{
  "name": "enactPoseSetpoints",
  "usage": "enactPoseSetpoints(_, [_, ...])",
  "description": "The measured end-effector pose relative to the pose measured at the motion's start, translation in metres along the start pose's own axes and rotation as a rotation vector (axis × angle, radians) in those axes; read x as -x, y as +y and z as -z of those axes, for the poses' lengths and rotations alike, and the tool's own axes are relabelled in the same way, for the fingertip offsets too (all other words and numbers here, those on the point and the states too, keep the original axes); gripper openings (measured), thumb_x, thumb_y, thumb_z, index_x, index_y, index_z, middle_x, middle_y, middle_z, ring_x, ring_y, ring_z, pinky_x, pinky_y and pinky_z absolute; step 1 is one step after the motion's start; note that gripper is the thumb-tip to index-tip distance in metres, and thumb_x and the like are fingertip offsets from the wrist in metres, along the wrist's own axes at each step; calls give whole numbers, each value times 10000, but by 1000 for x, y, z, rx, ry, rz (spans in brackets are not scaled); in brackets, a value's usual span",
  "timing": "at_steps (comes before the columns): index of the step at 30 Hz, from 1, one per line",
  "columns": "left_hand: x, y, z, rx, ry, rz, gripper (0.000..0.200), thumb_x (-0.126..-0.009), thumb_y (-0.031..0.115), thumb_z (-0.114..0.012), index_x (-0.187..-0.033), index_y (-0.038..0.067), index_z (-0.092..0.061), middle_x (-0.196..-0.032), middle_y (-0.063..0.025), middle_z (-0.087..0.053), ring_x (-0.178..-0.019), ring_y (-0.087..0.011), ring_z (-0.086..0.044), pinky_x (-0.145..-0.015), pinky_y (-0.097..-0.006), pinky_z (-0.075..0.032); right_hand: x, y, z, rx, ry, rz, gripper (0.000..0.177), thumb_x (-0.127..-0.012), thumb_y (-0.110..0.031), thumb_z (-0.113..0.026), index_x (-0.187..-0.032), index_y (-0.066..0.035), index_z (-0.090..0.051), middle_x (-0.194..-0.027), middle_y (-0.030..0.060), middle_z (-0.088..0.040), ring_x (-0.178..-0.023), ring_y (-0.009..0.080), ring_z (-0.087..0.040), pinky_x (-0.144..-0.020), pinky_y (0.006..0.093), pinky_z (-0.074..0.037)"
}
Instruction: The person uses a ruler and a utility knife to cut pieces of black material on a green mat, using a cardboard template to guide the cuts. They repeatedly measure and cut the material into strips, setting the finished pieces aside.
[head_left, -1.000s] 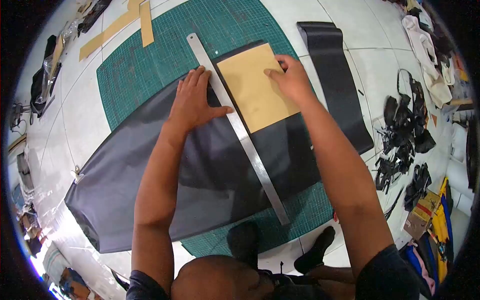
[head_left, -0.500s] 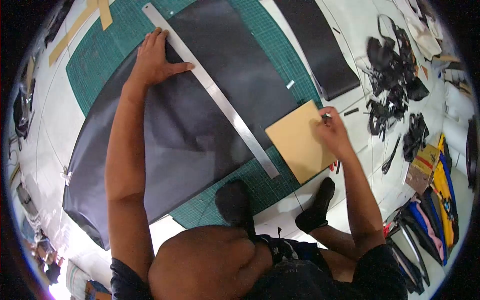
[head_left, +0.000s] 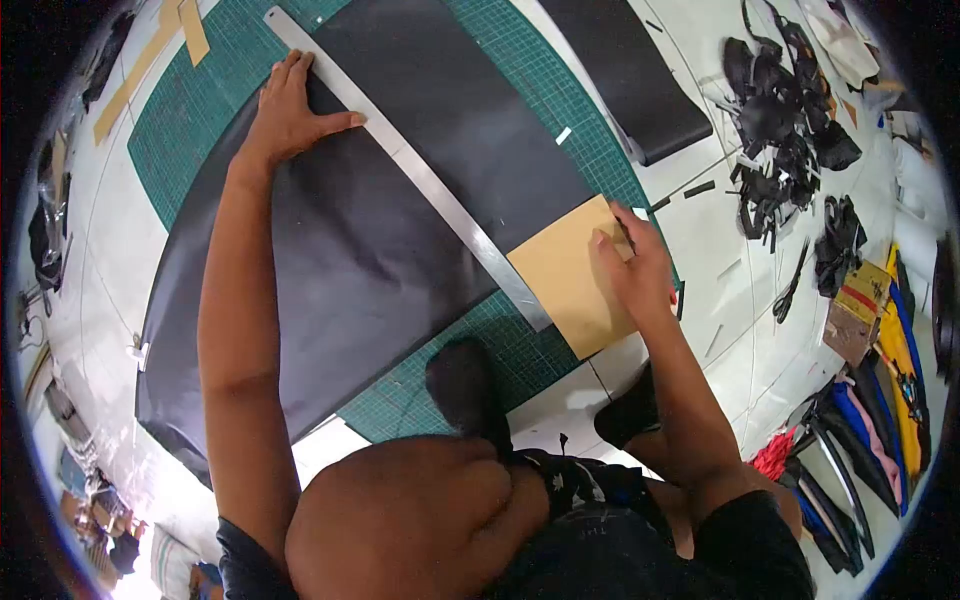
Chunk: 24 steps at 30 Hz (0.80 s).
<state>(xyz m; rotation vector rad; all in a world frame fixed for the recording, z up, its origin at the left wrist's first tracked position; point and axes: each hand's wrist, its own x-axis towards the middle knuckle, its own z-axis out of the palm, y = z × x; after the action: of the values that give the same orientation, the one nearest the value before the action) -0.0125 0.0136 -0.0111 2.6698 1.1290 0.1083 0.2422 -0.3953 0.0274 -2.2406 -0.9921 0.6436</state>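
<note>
A long metal ruler (head_left: 410,165) lies diagonally over dark sheet material (head_left: 350,260) on a green cutting mat (head_left: 510,350). My left hand (head_left: 288,118) is spread, with fingertips and thumb at the ruler's near edge, close to its upper end. Beside the ruler's lower end is a tan rectangular board (head_left: 570,275), partly over the dark sheet. My right hand (head_left: 638,260) is at the board's right side, thumb on its face, and a thin dark tool shows between thumb and fingers. What the other fingers touch is hidden.
Black scraps (head_left: 775,120) are heaped on the white tiled floor at the right, with scissors (head_left: 790,285) below them. Another dark strip (head_left: 640,80) lies beyond the mat. Tan strips (head_left: 140,75) are at the upper left. Folded coloured fabrics (head_left: 905,370) lie far right.
The view has shifted slightly. My right hand has moved from a pinched pose to lie more openly along the board's right edge. My left hand keeps its place at the ruler.
</note>
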Motion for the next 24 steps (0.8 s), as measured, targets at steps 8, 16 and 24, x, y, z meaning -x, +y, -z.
enactPoseSetpoints(8, [-4, -6, -5, 78, -34, 16, 1212, -594, 633, -854, -1488, -25, -367, -1566, -252, -300, -1477, -386, -265, -1206, -500, -245, -9, -5, -1, 69, -26, 55, 507, -858, -257, -730, -1282, -6, -613, -1149, 197, -617, -1068, 323, -613, -918, 399, -497])
enactPoseSetpoints(16, [-4, -3, -2, 68, -41, 19, 1229, -599, 606, -863, -1507, -26, -328, -1572, -241, -293, -1472, -382, -277, -1207, -491, -247, -8, 1, -5, 91, -52, 24, 520, -858, -285, -732, -1295, -31, -610, -1181, 168, -610, -1095, 303, -609, -940, 398, -495])
enactPoseSetpoints(24, [-4, -2, 0, 94, -58, 27, 1241, -578, 598, -872, -1495, -48, -340, -1561, -260, -301, -1471, -399, -270, -1210, -491, -234, -6, 0, -9, 79, -43, -6, 502, -830, -184, -768, -1277, -6, -624, -1192, 173, -614, -1108, 280, -606, -974, 363, -483])
